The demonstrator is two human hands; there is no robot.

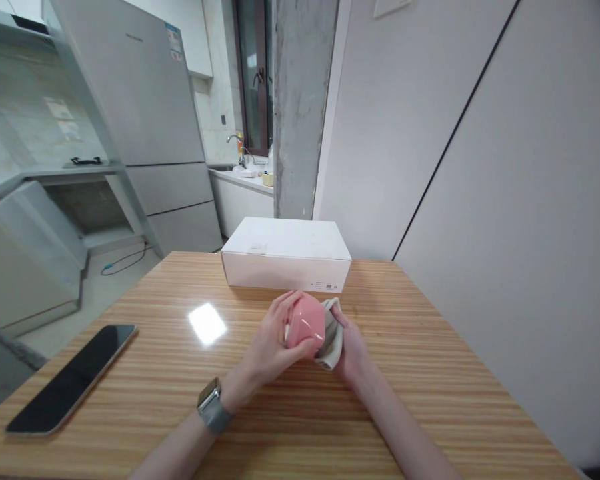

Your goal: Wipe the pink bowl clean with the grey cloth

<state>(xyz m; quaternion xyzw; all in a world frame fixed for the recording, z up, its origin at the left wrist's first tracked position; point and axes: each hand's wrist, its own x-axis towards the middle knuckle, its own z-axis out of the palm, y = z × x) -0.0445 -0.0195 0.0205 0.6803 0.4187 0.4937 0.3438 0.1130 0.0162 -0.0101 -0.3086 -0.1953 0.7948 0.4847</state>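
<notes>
My left hand is closed around a glossy pink rounded object, perhaps a cup or small case; its kind does not show clearly. A bit of white shows at the object's left side by the fingers. In my right hand is a beige-grey cloth, bunched and gripped between thumb and fingers. The cloth meets the right side of the pink object, and its fold hides that side. Both hands are held close together above the table, just in front of the white box.
A closed white box stands at the far edge of the wood-grain table. To the left lies a dark-screened phone. Beyond are a fridge, a sink counter and a concrete pillar; a pale wall borders the right.
</notes>
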